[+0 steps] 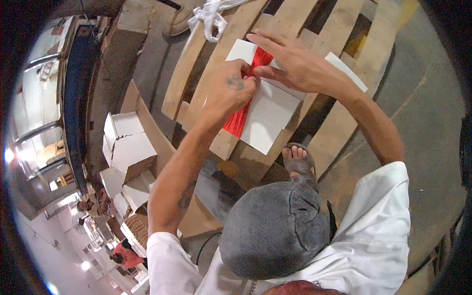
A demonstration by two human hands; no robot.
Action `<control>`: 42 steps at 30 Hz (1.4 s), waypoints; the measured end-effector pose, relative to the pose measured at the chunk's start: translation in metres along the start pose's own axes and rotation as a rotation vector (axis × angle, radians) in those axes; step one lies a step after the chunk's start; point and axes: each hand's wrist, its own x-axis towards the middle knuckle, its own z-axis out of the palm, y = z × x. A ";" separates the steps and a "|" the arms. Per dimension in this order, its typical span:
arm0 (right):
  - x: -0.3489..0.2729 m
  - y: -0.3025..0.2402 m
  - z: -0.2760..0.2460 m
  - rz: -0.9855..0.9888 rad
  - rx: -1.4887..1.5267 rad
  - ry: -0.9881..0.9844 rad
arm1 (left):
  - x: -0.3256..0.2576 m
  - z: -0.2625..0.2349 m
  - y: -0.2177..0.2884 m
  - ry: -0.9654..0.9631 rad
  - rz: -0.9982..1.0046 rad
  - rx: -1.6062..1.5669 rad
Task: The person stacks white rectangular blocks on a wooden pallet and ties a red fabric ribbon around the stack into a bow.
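Fingers (pixel 244 81) of the left hand (pixel 228 91) are pinched together on the red strip (pixel 241 115) running down the middle of the white cardboard box (pixel 268 115), while the right hand (pixel 290 61) lies flat over the box's upper part, its fingers spread and its thumb pressing near the same strip. That box rests on a wooden pallet (pixel 339 29) in the upper centre of the frame, just above a sandalled foot (pixel 297 160). More white boxes (pixel 128 147) sit piled in a cardboard carton at the left, and a white strap (pixel 209 17) lies knotted at the top edge.
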 end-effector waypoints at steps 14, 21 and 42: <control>-0.002 0.053 0.007 0.487 0.063 -0.330 | -0.051 0.066 -0.013 0.734 0.089 0.215; 0.006 0.026 -0.003 0.560 0.010 -0.424 | -0.058 0.057 -0.020 0.573 0.034 0.469; 0.050 -0.004 -0.007 -0.496 -0.302 -0.607 | -0.057 0.020 0.022 0.346 0.092 0.091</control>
